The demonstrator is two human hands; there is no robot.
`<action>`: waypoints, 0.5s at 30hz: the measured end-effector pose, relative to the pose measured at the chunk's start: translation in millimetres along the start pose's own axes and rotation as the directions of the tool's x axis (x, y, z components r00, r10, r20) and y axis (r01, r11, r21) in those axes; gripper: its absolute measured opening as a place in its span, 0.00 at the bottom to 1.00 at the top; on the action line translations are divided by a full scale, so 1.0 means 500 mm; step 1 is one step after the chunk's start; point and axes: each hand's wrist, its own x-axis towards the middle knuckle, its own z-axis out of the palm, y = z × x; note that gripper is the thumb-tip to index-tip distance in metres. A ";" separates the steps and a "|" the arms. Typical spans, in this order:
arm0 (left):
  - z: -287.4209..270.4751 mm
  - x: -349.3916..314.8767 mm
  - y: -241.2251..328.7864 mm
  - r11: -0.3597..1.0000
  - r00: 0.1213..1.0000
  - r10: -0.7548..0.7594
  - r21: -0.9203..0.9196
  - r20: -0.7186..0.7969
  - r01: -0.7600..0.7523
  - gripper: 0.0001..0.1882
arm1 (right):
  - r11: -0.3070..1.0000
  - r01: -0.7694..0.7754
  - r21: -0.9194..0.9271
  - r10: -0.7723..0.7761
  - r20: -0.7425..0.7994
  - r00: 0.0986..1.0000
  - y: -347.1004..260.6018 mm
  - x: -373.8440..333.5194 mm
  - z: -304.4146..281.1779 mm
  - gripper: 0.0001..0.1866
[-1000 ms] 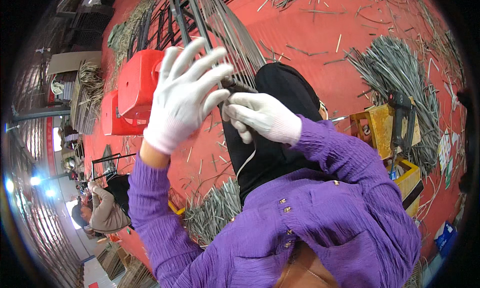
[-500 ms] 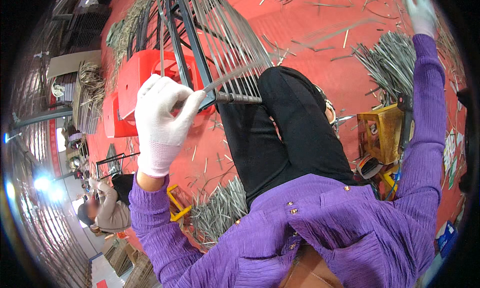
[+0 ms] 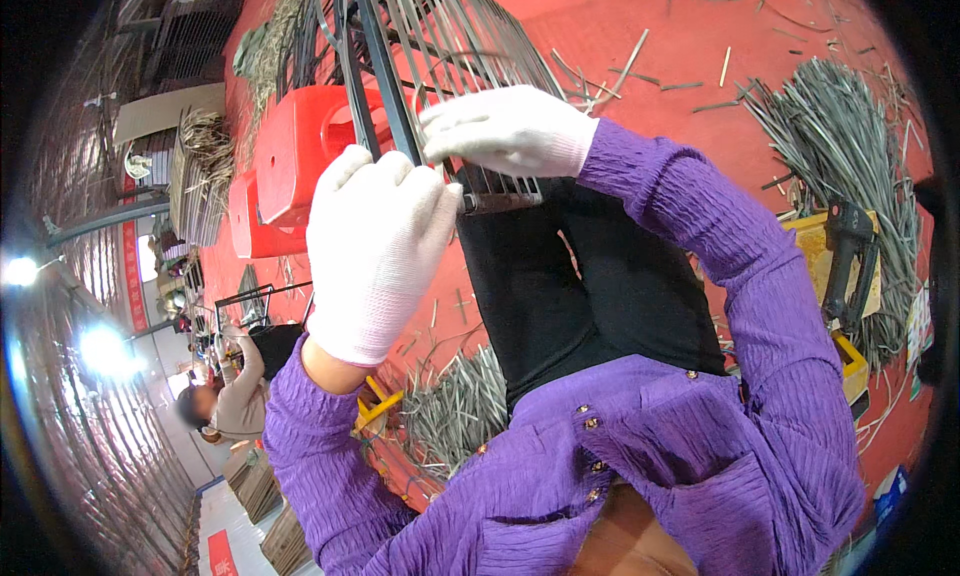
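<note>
A black metal frame [image 3: 388, 71] rises from my lap, with many narrow grey strips [image 3: 475, 41] strung lengthwise beside it. My left hand [image 3: 378, 246], in a white knitted glove, is closed at the frame's near end, on a grey strip [image 3: 349, 86] that runs down into its curled fingers. Over the strung strips lies my right hand [image 3: 515, 131], gloved in white too. Its fingers are stretched out, their tips at the frame's bar close to the left knuckles. A wrapped crossbar [image 3: 505, 202] of the frame shows just below the right hand.
Red plastic stools [image 3: 290, 161] stand beyond my left hand. A bundle of grey strips [image 3: 835, 126] lies at the right, near a yellow stool [image 3: 815, 238] with a black hand tool [image 3: 848, 261]. Another strip pile [image 3: 455, 406] is at lower left. A co-worker [image 3: 235, 396] sits far left.
My right hand has swung in from the far upper right to the frame beside my left hand. The blurred strip stretched out to the right no longer shows. My left hand has curled further round.
</note>
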 end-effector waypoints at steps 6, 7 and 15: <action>-0.002 -0.005 0.005 0.996 0.997 -0.072 -0.050 0.001 0.072 0.06 | 0.998 -0.061 -0.034 0.067 0.231 0.971 0.001 0.003 0.000 0.11; -0.003 -0.006 0.005 0.994 0.996 -0.085 -0.061 0.002 0.085 0.05 | 0.998 -0.013 -0.057 0.024 0.190 0.982 -0.002 0.007 -0.002 0.12; -0.017 -0.002 0.009 0.999 0.990 -0.032 -0.038 0.134 0.038 0.06 | 0.968 -0.163 -0.192 0.105 -0.280 0.954 -0.060 -0.043 0.062 0.20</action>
